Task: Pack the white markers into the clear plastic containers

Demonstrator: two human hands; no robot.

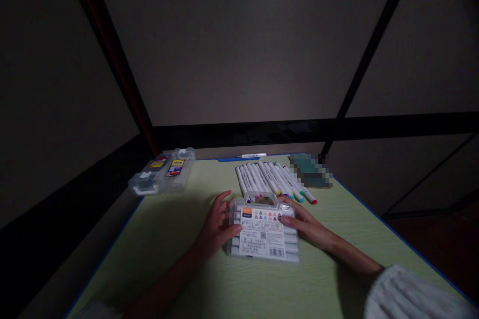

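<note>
A clear plastic marker case (pixel 262 232) with a handle at its top is held between my two hands, low over the near part of the table. White markers show inside it, behind a printed label with rows of coloured dots. My left hand (pixel 217 224) grips its left edge, thumb on the front and the other fingers partly raised. On the opposite edge, my right hand (pixel 305 222) has its thumb on the front and its fingers behind the top corner. Just beyond the case lies a row of white markers (pixel 262 177) with coloured ends.
Two clear plastic cases (pixel 179 179) with yellow labels lie at the table's back left. A dark green flat object (pixel 310 170), partly pixelated, rests at the back right. One single marker (pixel 254 155) lies along the far edge. The pale green table (pixel 168 224) has a blue rim.
</note>
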